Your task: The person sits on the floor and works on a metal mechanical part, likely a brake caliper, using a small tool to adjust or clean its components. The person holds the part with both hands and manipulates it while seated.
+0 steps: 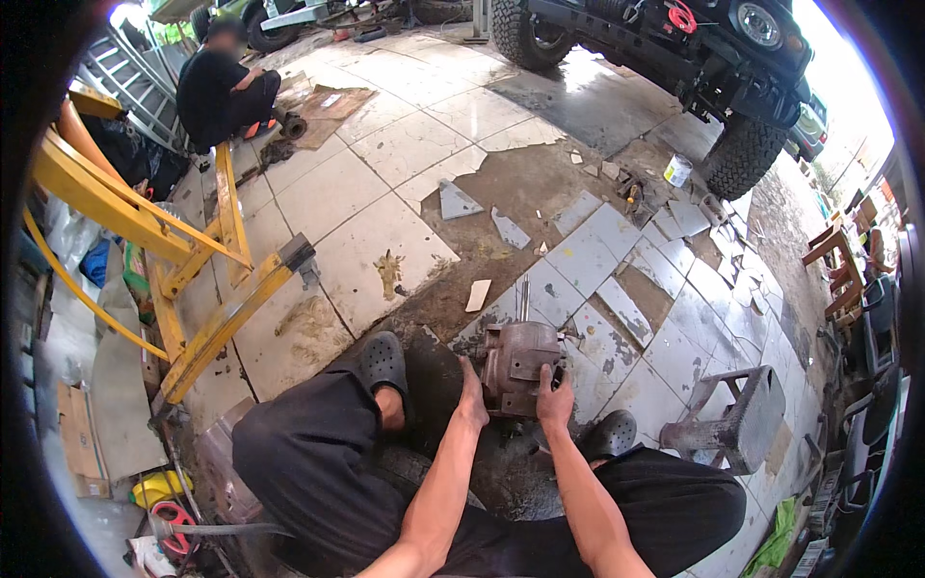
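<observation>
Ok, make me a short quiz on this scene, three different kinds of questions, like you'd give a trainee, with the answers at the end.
1. True or false: the metal housing is between the left hand and the right hand.
2. Multiple choice: where is the stool? A) left of the housing; B) right of the housing; C) on top of the housing.
3. Short answer: what colour is the large angled frame on the person's left?

Key: 1. True. 2. B. 3. Yellow.
</observation>
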Demonstrator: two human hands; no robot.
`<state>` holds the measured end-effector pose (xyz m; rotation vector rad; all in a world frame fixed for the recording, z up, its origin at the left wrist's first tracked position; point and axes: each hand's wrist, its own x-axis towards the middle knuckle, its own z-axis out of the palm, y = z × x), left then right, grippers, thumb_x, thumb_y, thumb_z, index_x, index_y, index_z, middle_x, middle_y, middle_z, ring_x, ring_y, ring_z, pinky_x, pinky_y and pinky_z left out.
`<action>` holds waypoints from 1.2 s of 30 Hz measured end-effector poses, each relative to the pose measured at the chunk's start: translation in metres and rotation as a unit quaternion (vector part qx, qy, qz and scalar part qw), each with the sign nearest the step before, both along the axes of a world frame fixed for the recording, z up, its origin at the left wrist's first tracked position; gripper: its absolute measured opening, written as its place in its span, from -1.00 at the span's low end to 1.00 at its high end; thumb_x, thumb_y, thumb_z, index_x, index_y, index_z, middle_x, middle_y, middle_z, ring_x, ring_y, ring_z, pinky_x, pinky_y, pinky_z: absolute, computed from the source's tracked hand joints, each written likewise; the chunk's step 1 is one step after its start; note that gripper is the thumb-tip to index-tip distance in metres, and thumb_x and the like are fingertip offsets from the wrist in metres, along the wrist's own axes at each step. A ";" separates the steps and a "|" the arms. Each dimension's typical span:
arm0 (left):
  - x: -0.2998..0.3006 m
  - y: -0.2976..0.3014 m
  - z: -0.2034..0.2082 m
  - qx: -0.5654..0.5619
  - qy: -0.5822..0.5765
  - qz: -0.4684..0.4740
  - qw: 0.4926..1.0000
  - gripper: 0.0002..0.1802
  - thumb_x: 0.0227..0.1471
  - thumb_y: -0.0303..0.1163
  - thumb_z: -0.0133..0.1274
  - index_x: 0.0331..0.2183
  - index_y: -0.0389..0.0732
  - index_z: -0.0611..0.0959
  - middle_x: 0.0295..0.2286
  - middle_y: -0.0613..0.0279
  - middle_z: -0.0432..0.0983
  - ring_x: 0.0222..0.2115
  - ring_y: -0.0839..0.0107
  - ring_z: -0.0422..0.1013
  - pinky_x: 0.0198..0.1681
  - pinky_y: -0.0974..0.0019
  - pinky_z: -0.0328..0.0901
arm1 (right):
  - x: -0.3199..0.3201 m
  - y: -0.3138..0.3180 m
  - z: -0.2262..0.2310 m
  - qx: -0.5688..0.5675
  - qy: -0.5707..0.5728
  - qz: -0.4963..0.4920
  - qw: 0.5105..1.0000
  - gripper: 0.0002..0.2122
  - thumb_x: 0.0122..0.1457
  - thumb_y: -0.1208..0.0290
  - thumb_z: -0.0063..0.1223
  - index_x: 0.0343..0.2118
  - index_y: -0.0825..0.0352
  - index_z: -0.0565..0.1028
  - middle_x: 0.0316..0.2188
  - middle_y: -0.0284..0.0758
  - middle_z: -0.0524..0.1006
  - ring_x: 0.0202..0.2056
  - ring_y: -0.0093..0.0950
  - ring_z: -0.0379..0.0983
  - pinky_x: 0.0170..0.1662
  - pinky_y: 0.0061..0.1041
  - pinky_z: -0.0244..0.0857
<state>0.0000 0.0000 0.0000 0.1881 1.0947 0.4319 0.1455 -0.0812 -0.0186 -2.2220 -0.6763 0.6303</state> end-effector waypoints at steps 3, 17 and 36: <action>0.023 0.052 0.009 0.004 -0.024 0.042 0.999 0.12 -0.03 0.57 -0.66 0.32 -0.05 -0.02 0.31 0.08 -0.12 0.32 0.04 -0.21 0.28 -0.18 -0.38 | 0.023 0.051 0.014 0.070 -0.083 -0.004 0.994 -0.37 0.19 -0.11 -0.04 0.02 0.48 0.41 -0.08 0.10 0.49 0.01 0.01 0.39 0.07 -0.19 0.23; 0.020 0.001 -0.076 0.151 -0.029 -0.010 0.988 -0.01 0.10 0.46 -0.58 0.32 -0.04 -0.01 0.33 0.12 -0.22 0.33 0.14 -0.24 0.29 -0.13 -0.16 | -0.010 0.000 0.000 0.003 -0.043 0.012 0.999 -0.35 0.21 -0.12 -0.09 0.06 0.47 0.37 -0.09 0.16 0.48 -0.01 0.09 0.37 0.04 -0.14 0.24; 0.000 0.031 -0.006 0.279 0.350 -0.600 0.663 0.23 -0.05 0.53 -0.84 0.17 -0.30 0.32 0.22 -0.15 0.08 0.28 -0.09 -0.09 0.32 -0.09 -0.25 | 0.004 0.003 -0.008 -0.003 -0.080 -0.009 0.997 -0.33 0.23 -0.15 -0.17 0.06 0.48 0.37 -0.08 0.18 0.46 0.00 0.09 0.37 0.05 -0.12 0.23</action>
